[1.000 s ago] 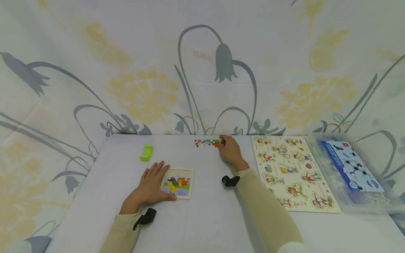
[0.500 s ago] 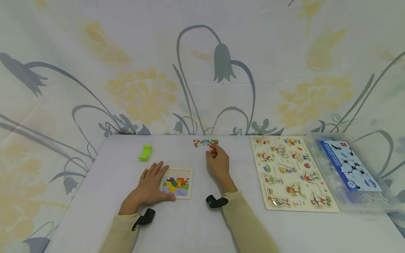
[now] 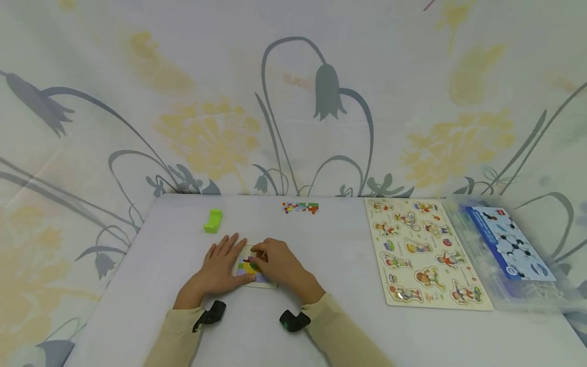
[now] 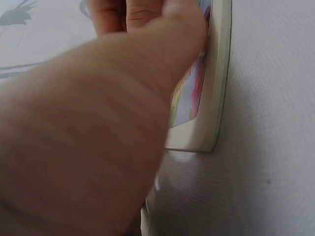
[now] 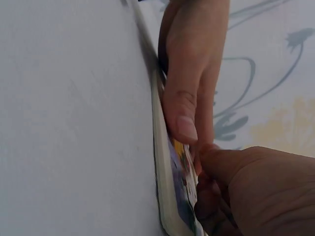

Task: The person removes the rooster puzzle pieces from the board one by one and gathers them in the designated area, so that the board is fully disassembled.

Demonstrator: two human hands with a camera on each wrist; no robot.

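Head view. Left hand (image 3: 220, 272), low and left of centre: fingers fairly straight and spread, thumb out along the near edge of a small picture board (image 3: 266, 286), resting on it, gripping nothing. Board lies flat, just below frame centre, partly covered by both hands. Right hand (image 3: 282, 265) over its right side, fingers curled, fingertips together above the picture; cannot tell whether they pinch a piece. Row of small puzzle pieces (image 3: 300, 207) above, mid-frame. Bright green block (image 3: 213, 221) upper left of the hands. Large figure board (image 3: 424, 262) at right; beside it, far right, a clear case (image 3: 500, 293) with a blue-and-white booklet (image 3: 513, 242) on top.

Left wrist view. Left hand fills left and centre, thumb against the small picture board, its pale rim running down right of centre.

Right wrist view. Board edge-on, lower centre. Left thumb above it, pointing down; right hand lower right, fingers bent in, tips partly hidden.
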